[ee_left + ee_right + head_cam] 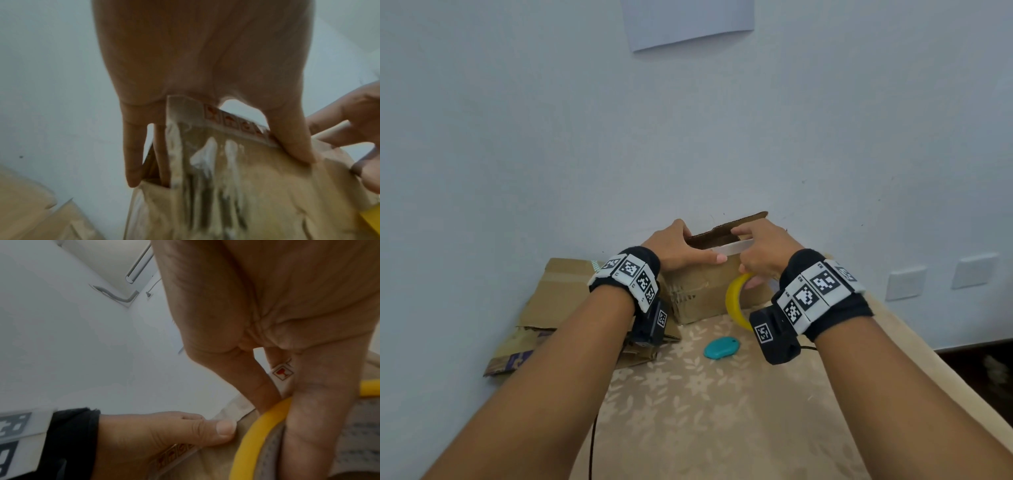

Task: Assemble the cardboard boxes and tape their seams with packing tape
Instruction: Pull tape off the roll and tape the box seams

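On the table nearest the camera lies a teal cutter. Beyond it, the right hand grips a yellow-cored tape roll and pinches its strip, printed with red fragile-glass symbols. The left hand clasps the rim of the upright cardboard box, thumb pressing the tape. The box's contents are hidden. Flattened cardboard lies left.

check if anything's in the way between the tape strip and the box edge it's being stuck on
Nothing visible blocks it. The left hand pins the tape strip to the top edge of the cardboard box with its thumb; the right hand stretches it, holding the yellow tape roll.
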A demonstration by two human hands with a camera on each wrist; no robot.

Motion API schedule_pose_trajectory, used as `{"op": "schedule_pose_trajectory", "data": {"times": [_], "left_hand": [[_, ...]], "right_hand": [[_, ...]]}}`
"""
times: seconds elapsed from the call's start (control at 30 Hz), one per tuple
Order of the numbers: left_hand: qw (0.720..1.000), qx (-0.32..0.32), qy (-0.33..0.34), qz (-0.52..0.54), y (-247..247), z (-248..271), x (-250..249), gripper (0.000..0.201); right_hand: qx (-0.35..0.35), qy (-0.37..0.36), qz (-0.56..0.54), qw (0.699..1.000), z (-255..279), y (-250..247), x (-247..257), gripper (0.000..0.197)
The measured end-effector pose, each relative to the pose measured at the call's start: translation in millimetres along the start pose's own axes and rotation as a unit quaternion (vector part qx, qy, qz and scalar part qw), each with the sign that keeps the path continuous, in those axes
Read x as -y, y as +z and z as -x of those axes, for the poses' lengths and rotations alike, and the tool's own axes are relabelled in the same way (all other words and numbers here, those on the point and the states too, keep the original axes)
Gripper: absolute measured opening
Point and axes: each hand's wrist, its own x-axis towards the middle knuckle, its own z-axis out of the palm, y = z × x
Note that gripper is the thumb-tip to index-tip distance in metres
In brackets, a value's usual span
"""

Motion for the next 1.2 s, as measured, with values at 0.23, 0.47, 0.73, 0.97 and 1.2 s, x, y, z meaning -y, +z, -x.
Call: {"op": "schedule_pose_trajectory", "data": {"times": [0.23,0.47,0.73,0.97,1.2], "left_hand": [[0.998,-0.061,0.017,0.006,4.8,1.1,3.1,0.061],[0.996,-0.075,-0.048,-0.021,16.1,-7.8,11.2,0.052],[0.989,-0.135,-0.039,-0.054,22.0,-9.1,11.4,0.069],[0.999,-0.038,-0.011,0.003,21.3,-1.3,14.4,0.01],[0.999,-0.012,0.034,0.026,19.7,12.0,22.5,0.027]], "right_hand": [[0.008,-0.022,-0.076,0.997,-5.1,0.4,-6.7,0.076],[0.009,-0.07,-0.093,0.993,-7.0,-8.0,-5.5,0.077],[-0.004,-0.14,-0.174,0.975,-2.7,-10.2,-1.6,0.073],[-0.072,-0.183,-0.294,0.936,-4.2,-9.0,1.9,0.062],[-0.166,-0.176,-0.354,0.903,-11.0,8.8,-10.1,0.05]]}}
